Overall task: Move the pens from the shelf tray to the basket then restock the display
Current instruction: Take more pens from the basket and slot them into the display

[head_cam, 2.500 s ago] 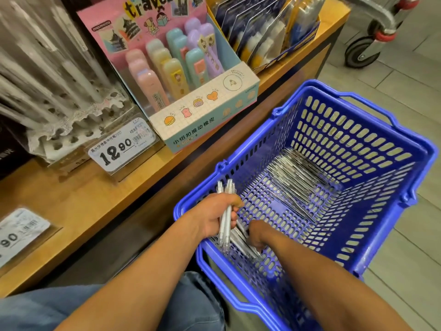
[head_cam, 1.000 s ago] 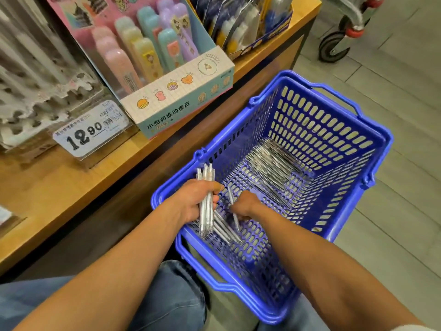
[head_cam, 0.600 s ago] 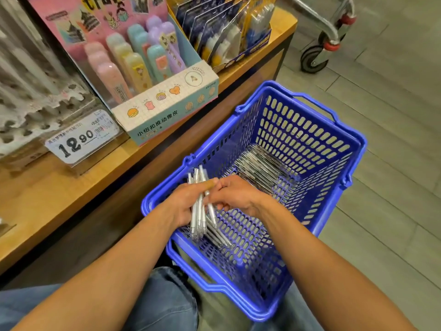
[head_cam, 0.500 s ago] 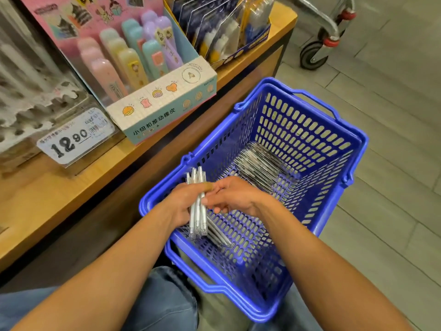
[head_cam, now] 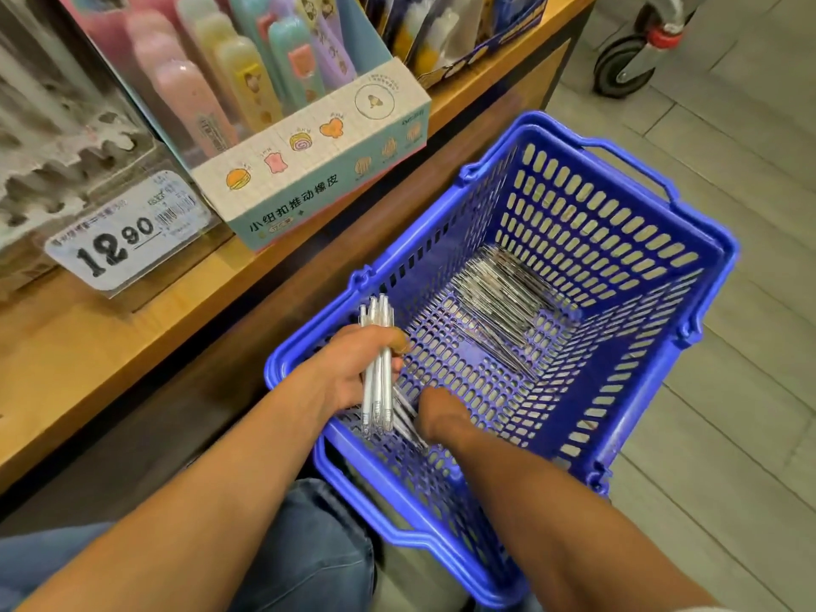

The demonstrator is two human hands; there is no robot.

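A blue plastic basket stands on the floor beside the wooden shelf. My left hand grips an upright bundle of white pens at the basket's near left corner. My right hand reaches down to the loose pens lying on the basket floor below the bundle; its fingertips are hidden, so whether it grips one I cannot tell. A larger pile of pens lies further back in the basket. The white pen tray with holes sits on the shelf at far left.
On the wooden shelf stand a price tag reading 12.90, a pastel eraser display box and packaged goods. A trolley wheel is at the top right on the tiled floor. My jeans-clad knee is below.
My right hand left the bundle it was touching in my left hand and dropped back down to the loose pens on the basket floor. The left hand kept its grip.
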